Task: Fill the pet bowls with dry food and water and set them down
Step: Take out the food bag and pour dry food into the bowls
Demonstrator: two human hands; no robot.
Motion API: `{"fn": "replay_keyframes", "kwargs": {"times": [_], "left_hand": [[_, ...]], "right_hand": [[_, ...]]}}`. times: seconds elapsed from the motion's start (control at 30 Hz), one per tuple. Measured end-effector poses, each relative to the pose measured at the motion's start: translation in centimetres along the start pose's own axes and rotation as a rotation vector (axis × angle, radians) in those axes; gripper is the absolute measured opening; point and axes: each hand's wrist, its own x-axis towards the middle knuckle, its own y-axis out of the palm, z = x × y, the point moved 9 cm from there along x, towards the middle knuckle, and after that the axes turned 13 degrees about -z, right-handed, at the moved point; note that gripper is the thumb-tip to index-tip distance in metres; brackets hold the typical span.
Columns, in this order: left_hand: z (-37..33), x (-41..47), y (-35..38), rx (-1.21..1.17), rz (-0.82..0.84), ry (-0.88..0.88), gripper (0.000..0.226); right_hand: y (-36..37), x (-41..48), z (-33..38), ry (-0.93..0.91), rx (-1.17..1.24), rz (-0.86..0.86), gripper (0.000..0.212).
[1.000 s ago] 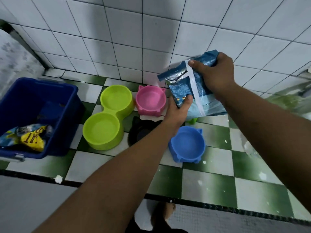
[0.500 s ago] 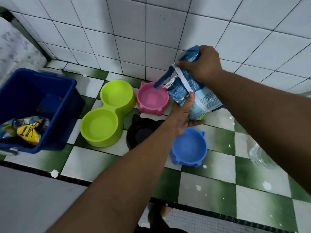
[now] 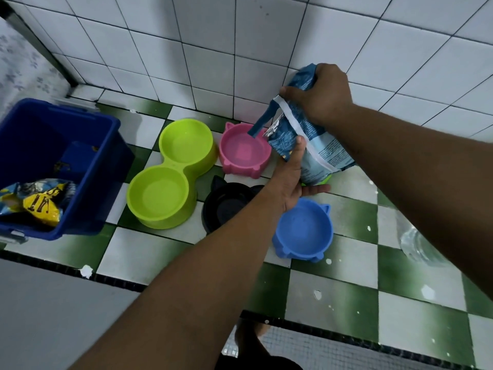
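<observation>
By the floor's (image 3: 333,284) left edge sits a blue bin (image 3: 66,114) holding a yellow packet (image 3: 40,206); next, near the wall, a green double bowl (image 3: 170,172), a pink bowl (image 3: 244,149), a black bowl (image 3: 226,206) and a blue bowl (image 3: 304,231), all seemingly empty; the left hand (image 3: 290,177) props the bag (image 3: 320,156) from below, thumb up its side, fingers straight beneath; the right hand (image 3: 320,94) grips the bag's top, its torn mouth tilted over the pink bowl; a clear bottle (image 3: 416,244) lies by the right edge. Judged so, nothing is filled yet; pouring food, adding water and setting bowls down all remain.
</observation>
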Motion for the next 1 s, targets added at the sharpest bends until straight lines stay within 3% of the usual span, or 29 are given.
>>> {"fn": "replay_keyframes", "kwargs": {"times": [0.23, 0.33, 0.63, 0.77, 0.93, 1.0], "left_hand": [[-0.1, 0.2, -0.3, -0.026, -0.002, 0.006, 0.076], [-0.4, 0.0, -0.3, -0.075, -0.001, 0.007, 0.073], [-0.9, 0.1, 0.0, -0.203, 0.070, -0.024, 0.043], [-0.8, 0.4, 0.1, -0.186, 0.065, -0.020, 0.042], [-0.9, 0.1, 0.2, -0.166, 0.025, -0.013, 0.059], [-1.1, 0.0, 0.4, -0.173, 0.027, -0.011, 0.053]], "right_hand": [[1.2, 0.1, 0.7, -0.017, -0.013, 0.032, 0.049], [2.0, 0.3, 1.2, -0.040, -0.034, 0.066, 0.038], [3.2, 0.2, 3.0, -0.131, -0.089, 0.133, 0.036], [3.5, 0.1, 3.2, -0.147, -0.118, 0.153, 0.038], [3.6, 0.1, 3.5, -0.154, -0.151, 0.180, 0.042], [3.5, 0.1, 3.7, -0.165, -0.168, 0.186, 0.039]]}}
